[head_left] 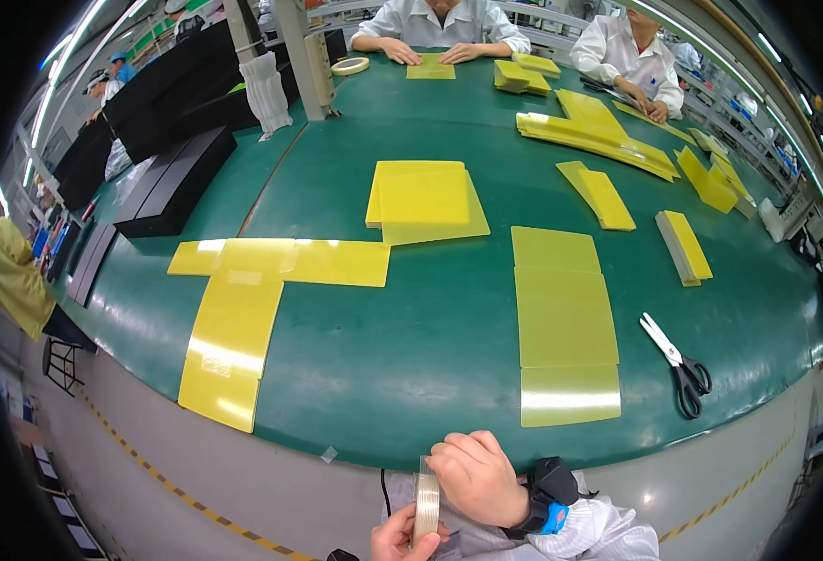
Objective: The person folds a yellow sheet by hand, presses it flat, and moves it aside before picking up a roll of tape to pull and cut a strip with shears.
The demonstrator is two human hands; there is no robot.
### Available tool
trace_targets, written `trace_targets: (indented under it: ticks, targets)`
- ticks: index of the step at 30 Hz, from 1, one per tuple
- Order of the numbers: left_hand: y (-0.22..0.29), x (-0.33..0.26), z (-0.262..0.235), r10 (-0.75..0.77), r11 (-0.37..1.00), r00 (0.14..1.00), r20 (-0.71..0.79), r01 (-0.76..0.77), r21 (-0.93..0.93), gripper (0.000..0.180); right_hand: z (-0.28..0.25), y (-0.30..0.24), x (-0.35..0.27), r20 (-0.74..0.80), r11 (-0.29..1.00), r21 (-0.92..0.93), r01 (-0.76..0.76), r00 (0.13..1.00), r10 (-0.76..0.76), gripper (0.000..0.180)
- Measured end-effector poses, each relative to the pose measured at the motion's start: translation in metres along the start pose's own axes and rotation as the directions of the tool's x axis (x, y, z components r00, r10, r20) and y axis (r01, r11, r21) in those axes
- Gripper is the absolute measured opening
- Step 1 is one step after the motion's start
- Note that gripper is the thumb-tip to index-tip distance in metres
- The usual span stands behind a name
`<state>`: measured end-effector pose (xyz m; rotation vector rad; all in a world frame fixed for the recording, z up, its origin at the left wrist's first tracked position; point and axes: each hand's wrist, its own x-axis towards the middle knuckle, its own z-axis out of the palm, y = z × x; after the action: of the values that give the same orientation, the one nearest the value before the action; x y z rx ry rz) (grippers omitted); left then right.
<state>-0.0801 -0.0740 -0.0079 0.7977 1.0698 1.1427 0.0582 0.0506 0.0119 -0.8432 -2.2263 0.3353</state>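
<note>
At the table's near edge, my left hand (pixel 395 537) is closed around a roll of clear tape (pixel 426 512). Just above it, my right hand (pixel 475 479) pinches the tape's free end, a short clear strip showing at the fingertips. A flat yellow plastic sheet (pixel 566 318) with crosswise fold lines lies beyond my right hand. To the left rests a T-shaped yellow piece (pixel 234 327), with clear tape strips across its joints. Scissors (pixel 677 365) with black handles lie open at the right. A small tape scrap (pixel 329 454) sits on the front edge.
A stack of yellow sheets (pixel 425 198) lies mid-table on the green table top (pixel 383 355). More yellow pieces (pixel 599 136) are at the far right. Black boxes (pixel 178 182) and a post (pixel 304 65) stand left. Two co-workers (pixel 440 28) handle yellow sheets across the table.
</note>
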Motion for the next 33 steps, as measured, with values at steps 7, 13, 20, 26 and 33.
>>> trace_targets:
  ticks: [7, 13, 20, 26, 33]
  targets:
    - [-0.004, 0.0, 0.005, 0.033, 0.999, 0.997, -0.069, -0.035, -0.019, 0.034, 0.0, -0.008, 0.006, -0.031, 0.968, -0.206, -0.146, 0.989, 0.143, 0.026]
    - [-0.014, -0.001, 0.006, -0.051, 0.999, 0.991, -0.122, 0.049, -0.015, 0.031, -0.002, -0.006, 0.008, -0.043, 0.946, -0.232, -0.227, 0.974, 0.224, 0.027]
    - [-0.022, -0.005, 0.013, -0.124, 0.992, 0.978, -0.17, 0.117, -0.05, 0.017, -0.014, -0.007, 0.003, -0.052, 0.946, -0.209, -0.248, 0.969, 0.242, 0.025]
    - [-0.032, -0.013, -0.001, -0.074, 0.997, 0.973, -0.218, 0.076, 0.001, 0.011, -0.102, 0.016, -0.032, -0.297, 0.96, -0.182, -0.215, 0.942, 0.155, 0.013]
    - [-0.038, -0.01, -0.001, -0.063, 0.998, 0.987, -0.146, 0.067, 0.018, 0.016, -0.212, 0.11, -0.116, -0.509, 0.474, -0.47, -0.745, 0.667, 0.544, 0.013]
